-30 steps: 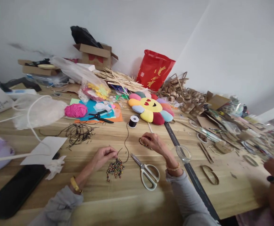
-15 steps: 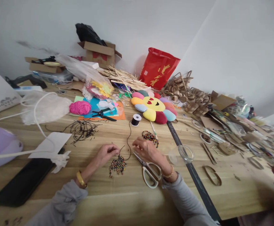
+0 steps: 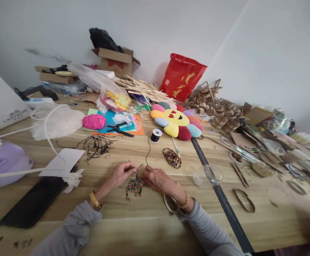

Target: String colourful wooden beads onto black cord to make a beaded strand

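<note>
My left hand (image 3: 124, 173) is closed in a pinch at the short free end of a thin black cord (image 3: 147, 153); whether a bead is between the fingertips is too small to tell. Close by on its right, my right hand (image 3: 158, 180) has its fingers closed on the same cord, palm down. The cord runs up from there to a black spool (image 3: 156, 135) with a white rim. A loose heap of small multicoloured beads (image 3: 135, 186) lies on the wooden table just below the fingertips. Scissors (image 3: 170, 204) lie beneath my right hand, mostly hidden, with part of a white handle showing.
Strung bead loops (image 3: 172, 158) lie beyond my right hand. Behind are cut black cords (image 3: 97, 145), black pliers (image 3: 119, 130), pink yarn (image 3: 94, 121) and a flower cushion (image 3: 177, 121). A black phone (image 3: 34, 202) is at left, clear round containers (image 3: 209, 175) at right.
My right hand has moved left and down from above the scissors to the cord beside the beads, and its fingers have closed. My left hand stays pinched near the heap. The view has shifted slightly.
</note>
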Tool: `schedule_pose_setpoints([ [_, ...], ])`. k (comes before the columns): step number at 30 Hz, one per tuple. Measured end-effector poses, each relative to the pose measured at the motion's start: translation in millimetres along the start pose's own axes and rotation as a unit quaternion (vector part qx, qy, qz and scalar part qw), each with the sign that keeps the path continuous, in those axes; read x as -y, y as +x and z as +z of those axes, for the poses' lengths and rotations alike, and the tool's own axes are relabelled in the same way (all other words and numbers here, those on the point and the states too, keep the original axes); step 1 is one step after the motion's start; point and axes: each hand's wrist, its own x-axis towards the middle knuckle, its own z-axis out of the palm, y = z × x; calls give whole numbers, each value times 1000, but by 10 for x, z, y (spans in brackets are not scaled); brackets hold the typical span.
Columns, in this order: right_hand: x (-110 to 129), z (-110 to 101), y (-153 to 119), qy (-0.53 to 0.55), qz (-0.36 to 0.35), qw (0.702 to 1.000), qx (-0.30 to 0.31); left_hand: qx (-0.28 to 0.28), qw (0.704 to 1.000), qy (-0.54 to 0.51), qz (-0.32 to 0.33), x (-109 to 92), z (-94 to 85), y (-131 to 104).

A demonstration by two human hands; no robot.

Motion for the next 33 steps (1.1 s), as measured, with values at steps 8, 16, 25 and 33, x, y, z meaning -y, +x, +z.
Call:
schedule_pose_setpoints([
  [8,-177,-91,-66,219,37,971,-92,-2,997,66,26,-27,40,-15],
  [16,-137,-149,-105,255,19,960,-111,-30,992,53,111,-64,73,-38],
  [25,23,-157,-132,188,10,975,-114,101,994,23,23,-216,78,-120],
  [33,-27,-132,-130,177,2,976,-125,93,994,-38,35,-274,-8,-115],
])
